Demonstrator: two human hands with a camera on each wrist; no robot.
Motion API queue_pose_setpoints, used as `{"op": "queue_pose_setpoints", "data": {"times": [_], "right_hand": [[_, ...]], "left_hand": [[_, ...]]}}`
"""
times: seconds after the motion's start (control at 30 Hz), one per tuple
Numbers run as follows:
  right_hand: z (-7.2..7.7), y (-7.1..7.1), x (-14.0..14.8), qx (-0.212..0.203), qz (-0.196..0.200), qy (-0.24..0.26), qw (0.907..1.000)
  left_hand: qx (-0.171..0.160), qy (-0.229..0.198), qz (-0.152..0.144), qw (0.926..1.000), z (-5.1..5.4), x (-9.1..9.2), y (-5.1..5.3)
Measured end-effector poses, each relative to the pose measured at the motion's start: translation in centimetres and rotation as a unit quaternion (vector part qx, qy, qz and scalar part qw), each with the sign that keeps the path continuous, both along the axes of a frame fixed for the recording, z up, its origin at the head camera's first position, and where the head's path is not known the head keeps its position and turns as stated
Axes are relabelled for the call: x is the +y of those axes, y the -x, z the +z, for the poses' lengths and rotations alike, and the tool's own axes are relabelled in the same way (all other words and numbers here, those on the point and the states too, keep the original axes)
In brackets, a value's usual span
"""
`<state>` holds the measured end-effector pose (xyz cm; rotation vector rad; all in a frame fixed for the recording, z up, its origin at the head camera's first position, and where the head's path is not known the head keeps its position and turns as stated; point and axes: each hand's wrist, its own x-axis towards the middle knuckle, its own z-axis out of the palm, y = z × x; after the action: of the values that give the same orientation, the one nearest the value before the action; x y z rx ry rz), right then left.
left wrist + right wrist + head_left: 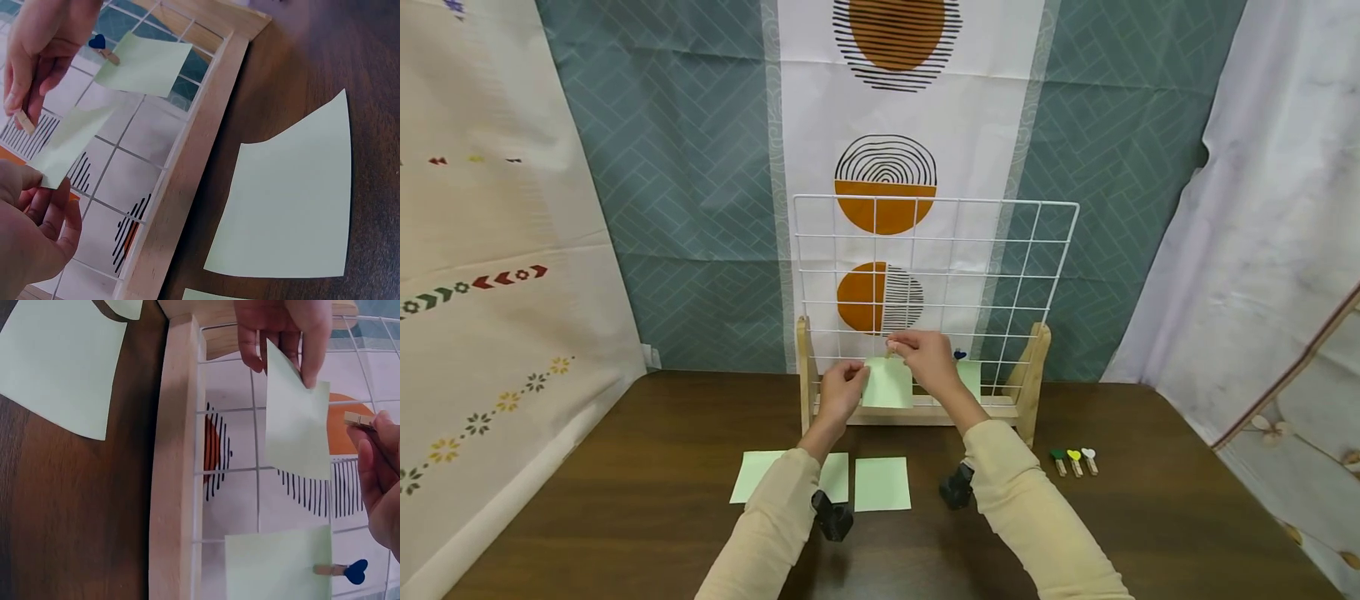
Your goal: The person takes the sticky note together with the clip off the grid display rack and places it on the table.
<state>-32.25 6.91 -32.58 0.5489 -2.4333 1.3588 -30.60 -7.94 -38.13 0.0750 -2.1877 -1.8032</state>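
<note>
My left hand point(841, 390) pinches the left edge of a pale green paper square point(889, 385), held up at the white wire grid point(880, 273). In my right hand point(927, 364) a small wooden clothespin point(359, 419) is pinched just above the paper's top edge; in the right wrist view the clothespin stands apart from the paper. A second green square point(147, 64) hangs on the grid to the right, held by a clothespin with a dark blue heart point(356, 572). The grid stands in a wooden base point(1036, 375).
On the brown table point(647, 500) lie several more green paper squares point(882, 484), partly behind my left forearm. Three clothespins point(1075, 462) with green, yellow and white hearts lie at the right. A patterned cloth point(700, 183) hangs behind the grid.
</note>
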Motion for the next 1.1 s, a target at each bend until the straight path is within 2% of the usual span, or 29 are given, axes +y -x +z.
{"op": "queue_pose_setpoints", "data": {"times": [0.17,0.43,0.73,0.9,1.1], "right_hand": [[0.3,-0.2,0.6,-0.023,0.007,0.024,0.9994],[0.1,-0.2,1.3,-0.035,-0.001,0.038,0.9987],[0.1,-0.9,2.7,-0.03,0.0,0.041,0.9987],[-0.4,-1.4,3.9,-0.036,0.007,0.05,0.9981],[-1.7,-2.0,5.4,-0.038,0.008,0.02,0.9991]], "left_hand": [[-0.001,-0.017,-0.013,0.9998,0.0,-0.1,-0.3],[-0.005,-0.016,-0.023,0.9996,0.2,-0.3,-0.8],[-0.014,-0.011,-0.037,0.9992,1.0,-1.3,-2.4],[-0.01,-0.008,-0.046,0.9989,1.1,-1.9,-3.1],[-0.004,-0.015,-0.063,0.9979,0.5,-2.3,-4.0]]}}
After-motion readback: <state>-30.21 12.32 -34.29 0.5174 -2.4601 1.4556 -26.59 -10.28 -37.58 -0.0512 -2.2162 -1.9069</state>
